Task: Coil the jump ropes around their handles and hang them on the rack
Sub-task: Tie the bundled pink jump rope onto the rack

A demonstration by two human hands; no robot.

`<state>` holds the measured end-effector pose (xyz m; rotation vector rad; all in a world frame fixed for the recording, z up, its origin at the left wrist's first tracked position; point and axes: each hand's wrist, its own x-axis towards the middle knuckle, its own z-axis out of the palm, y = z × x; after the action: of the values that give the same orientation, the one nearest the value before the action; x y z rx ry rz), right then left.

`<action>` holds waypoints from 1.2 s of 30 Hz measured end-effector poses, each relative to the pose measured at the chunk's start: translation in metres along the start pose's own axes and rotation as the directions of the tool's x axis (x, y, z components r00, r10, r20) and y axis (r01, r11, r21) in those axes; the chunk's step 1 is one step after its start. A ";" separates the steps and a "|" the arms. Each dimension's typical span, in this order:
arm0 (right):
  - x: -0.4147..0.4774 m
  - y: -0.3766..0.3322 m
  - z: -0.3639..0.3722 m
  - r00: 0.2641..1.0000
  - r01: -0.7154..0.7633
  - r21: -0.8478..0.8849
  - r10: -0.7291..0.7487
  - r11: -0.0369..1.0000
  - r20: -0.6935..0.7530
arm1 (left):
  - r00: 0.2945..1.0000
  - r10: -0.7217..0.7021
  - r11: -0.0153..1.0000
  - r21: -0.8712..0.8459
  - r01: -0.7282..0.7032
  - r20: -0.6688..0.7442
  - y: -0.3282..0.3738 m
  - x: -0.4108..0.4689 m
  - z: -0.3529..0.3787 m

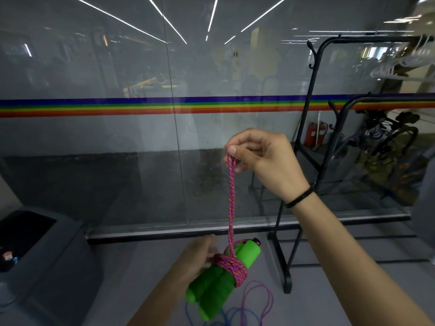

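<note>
A jump rope with two green foam handles (219,278) hangs in front of me, its pink braided cord (231,201) coiled several times around the handles' middle. My right hand (261,158) is raised and pinches the top of the cord's loop between thumb and fingers. My left hand (200,255) is lower, blurred, with its fingers at the coil behind the handles; its hold is unclear. A black metal rack (313,95) with hooks stands to the right.
Another thin rope, blue and purple (256,302), lies on the grey floor below the handles. A glass wall with a rainbow stripe (141,107) faces me. A grey bin (40,243) stands at the left. Hangers and dark bags hang on the racks at right.
</note>
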<state>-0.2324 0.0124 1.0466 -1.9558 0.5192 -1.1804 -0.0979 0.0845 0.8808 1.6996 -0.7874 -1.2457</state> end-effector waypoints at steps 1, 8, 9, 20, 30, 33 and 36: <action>-0.002 0.001 -0.001 1.000 -0.004 -0.005 0.004 1.000 0.002 | 0.995 0.088 0.995 -0.048 -0.091 -0.052 0.008 -0.001 -0.003; -0.002 0.021 -0.006 0.999 -0.031 -0.074 0.030 0.997 -0.017 | 0.746 0.664 0.724 -0.287 -0.627 0.047 0.090 -0.029 -0.006; 0.000 0.024 -0.007 1.000 -0.022 -0.091 0.020 0.996 -0.021 | 0.717 0.696 0.699 -0.272 -0.661 0.047 0.098 -0.027 -0.004; 0.032 0.080 -0.048 0.997 -0.066 -0.147 0.061 0.987 -0.039 | 0.731 0.679 0.717 -0.152 -0.681 -0.073 0.125 0.034 0.039; 0.065 0.131 -0.114 0.988 -0.154 -0.113 0.154 0.982 -0.006 | 0.667 0.742 0.654 -0.139 -0.744 -0.074 0.171 0.095 0.094; 0.084 0.143 -0.126 0.979 -0.204 0.003 0.204 0.979 0.006 | 0.666 0.743 0.656 -0.121 -0.745 -0.073 0.187 0.117 0.102; 0.108 0.154 -0.134 0.971 -0.236 0.070 0.237 0.969 -0.008 | 0.660 0.746 0.651 -0.112 -0.751 -0.088 0.208 0.142 0.108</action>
<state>-0.2903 -0.2096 1.0211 -1.7722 0.6910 -1.0493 -0.1581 -0.1558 0.9966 1.0616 -1.1942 -0.6506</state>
